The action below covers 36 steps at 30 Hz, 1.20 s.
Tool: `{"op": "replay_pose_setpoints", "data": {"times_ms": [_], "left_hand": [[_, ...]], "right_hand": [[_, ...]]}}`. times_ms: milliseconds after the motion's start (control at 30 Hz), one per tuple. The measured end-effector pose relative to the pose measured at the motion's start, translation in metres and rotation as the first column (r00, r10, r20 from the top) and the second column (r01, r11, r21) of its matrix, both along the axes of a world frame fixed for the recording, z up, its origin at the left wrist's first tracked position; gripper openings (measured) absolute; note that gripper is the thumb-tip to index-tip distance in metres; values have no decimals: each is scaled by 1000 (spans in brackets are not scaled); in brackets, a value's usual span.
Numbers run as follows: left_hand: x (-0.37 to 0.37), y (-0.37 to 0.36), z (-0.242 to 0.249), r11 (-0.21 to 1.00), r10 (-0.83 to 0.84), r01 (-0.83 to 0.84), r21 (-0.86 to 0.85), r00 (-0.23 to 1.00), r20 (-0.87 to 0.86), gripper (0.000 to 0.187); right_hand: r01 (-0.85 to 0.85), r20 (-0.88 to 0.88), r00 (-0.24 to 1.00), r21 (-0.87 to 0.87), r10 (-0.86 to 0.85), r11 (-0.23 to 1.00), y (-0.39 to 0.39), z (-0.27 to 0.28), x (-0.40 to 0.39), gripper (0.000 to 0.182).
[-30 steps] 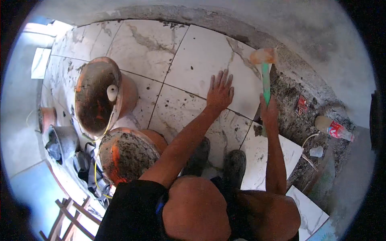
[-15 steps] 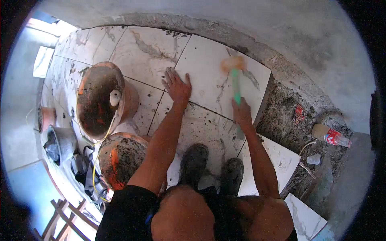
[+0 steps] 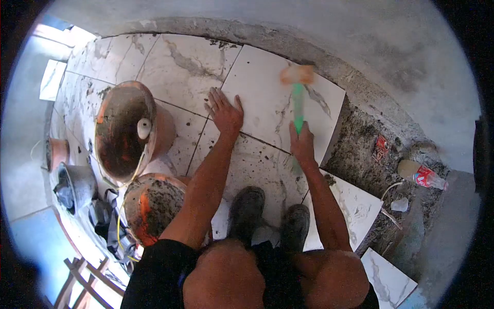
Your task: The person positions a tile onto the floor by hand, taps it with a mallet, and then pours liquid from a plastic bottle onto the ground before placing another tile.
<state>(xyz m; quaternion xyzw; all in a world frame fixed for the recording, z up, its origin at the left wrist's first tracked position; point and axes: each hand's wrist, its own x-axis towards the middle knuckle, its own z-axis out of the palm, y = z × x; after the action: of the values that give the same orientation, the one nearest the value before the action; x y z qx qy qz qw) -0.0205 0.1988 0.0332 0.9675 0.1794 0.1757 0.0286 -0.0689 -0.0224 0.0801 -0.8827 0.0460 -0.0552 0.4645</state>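
Observation:
My left hand [image 3: 225, 110] lies flat with its fingers spread, across the left edge of a white marbled tile [image 3: 262, 98]. Nothing is in it. My right hand [image 3: 302, 143] is closed round the green handle of a mallet [image 3: 298, 103]. The mallet's orange-brown head, blurred by motion, is over the upper part of the same tile, so whether it touches the surface I cannot tell. Rough grey mortar [image 3: 355, 139] shows beyond the tile's right edge.
Left of my arm stand a large mortar-caked bucket [image 3: 165, 129] and a second tub of mortar [image 3: 159, 206]. A grey bucket [image 3: 85, 185] is farther left. At the right lie a plastic bottle [image 3: 424, 175], a red wrapper [image 3: 381, 148] and a loose tile [image 3: 386, 278].
The mallet head has moved slightly up, its handle now more upright. My right hand has shifted a little to the left. My left hand stays flat at the tile edge.

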Motion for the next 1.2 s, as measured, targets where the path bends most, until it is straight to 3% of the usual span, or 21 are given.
{"op": "replay_pose_setpoints", "data": {"times_ms": [67,100,133,200,233,267,400,467,533,600,633,667,733,800,867,933,1000,1067,1133,1167,1200], "left_hand": [[0,1,2,1000,-26,26,0,998,50,62],[1,2,2,1000,-26,26,7,998,57,62],[2,2,1,1000,-12,12,-9,999,33,62],[2,2,0,999,7,-6,-34,1000,10,62],[2,2,1,999,5,-5,-33,1000,-2,63],[1,1,2,999,3,-3,-34,1000,-16,63],[-1,12,-9,998,-23,24,-61,999,27,61],[1,23,-11,1000,19,-19,15,1000,10,59],[-3,26,-2,998,56,-56,-2,998,1,57],[0,25,0,998,59,-58,33,998,-24,58],[-1,22,-1,998,57,-56,29,998,-24,58],[0,23,-1,998,55,-56,-10,998,-34,58],[-6,27,-6,996,69,-72,-43,996,-63,59],[3,27,-7,997,73,-74,-32,997,-27,59],[0,27,-6,997,77,-77,-10,997,-30,59],[1,27,-6,998,66,-66,-4,998,-19,60],[1,28,-9,997,65,-65,-32,998,-5,60],[4,28,-6,996,65,-63,-65,997,28,60],[1,26,-7,997,65,-65,-44,998,11,60],[-2,24,-8,997,67,-66,-40,998,9,60],[0,23,-9,998,52,-52,-32,999,8,61]], "right_hand": [[-156,-162,977,-78,142,985,-12,-18,12,35],[-41,-328,940,180,99,983,-11,18,14,34],[-44,-319,942,185,103,982,-5,19,8,34],[105,-127,988,164,-85,981,0,9,-11,37],[71,-162,985,51,-62,996,1,-6,-15,40],[71,-158,985,45,-63,996,-8,-19,-11,40],[-24,-422,904,121,73,992,-17,25,-18,40],[76,-254,967,163,-33,984,-8,33,-47,44],[69,-235,972,233,-13,970,-1,10,-62,43],[-202,58,973,-248,222,948,-5,-58,-62,30],[-181,-41,983,-75,178,981,1,-27,-56,30],[-182,-38,983,-73,180,981,3,6,-52,30],[30,-354,932,287,77,957,9,57,-55,29],[84,-326,945,280,12,956,14,29,-58,28],[-197,-12,980,-103,197,975,6,-29,-58,22],[-197,139,952,-407,273,892,0,-30,-53,21],[-58,-339,936,117,94,991,11,51,-47,21],[-128,-41,991,52,130,990,9,0,-61,25],[-227,-187,964,-196,191,954,18,12,-51,28],[-156,-350,926,-15,141,988,9,23,-50,30],[-161,-342,928,-4,150,987,10,25,-51,30]]}}
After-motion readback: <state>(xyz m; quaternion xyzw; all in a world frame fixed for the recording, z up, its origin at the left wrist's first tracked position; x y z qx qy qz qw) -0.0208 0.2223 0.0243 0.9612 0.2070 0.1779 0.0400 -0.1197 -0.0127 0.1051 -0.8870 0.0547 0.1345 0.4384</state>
